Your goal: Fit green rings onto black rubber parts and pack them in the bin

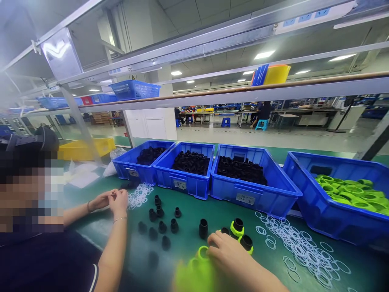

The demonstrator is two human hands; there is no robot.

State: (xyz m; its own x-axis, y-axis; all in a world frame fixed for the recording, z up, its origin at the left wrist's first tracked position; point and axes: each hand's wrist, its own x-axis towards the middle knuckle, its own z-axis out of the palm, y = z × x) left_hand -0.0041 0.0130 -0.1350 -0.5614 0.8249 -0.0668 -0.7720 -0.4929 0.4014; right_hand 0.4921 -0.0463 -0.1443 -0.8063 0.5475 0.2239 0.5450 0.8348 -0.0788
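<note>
My right hand (pixel 227 252) comes in from the bottom right, its fingers curled at the edge of a bright green ring nut (pixel 203 253); its thumb and palm side are hidden. More green, badly blurred, fills the bottom middle beside it. My left hand does not show. Just beyond my right hand stand black fittings with green nuts round them, one upright at the front (pixel 238 228) and another (pixel 246 243) to its right. A plain black fitting (pixel 203 228) stands upright to the left of these. Several smaller black fittings (pixel 162 227) stand farther left.
Blue bins (pixel 182 185) of black parts line the table's back; a right-hand bin (pixel 328 219) holds green nuts. Thin white rings (pixel 299 247) lie spread on the right. At left, a co-worker's hands (pixel 117 200) meet near another ring pile (pixel 141 195). A shelf (pixel 194 99) spans overhead.
</note>
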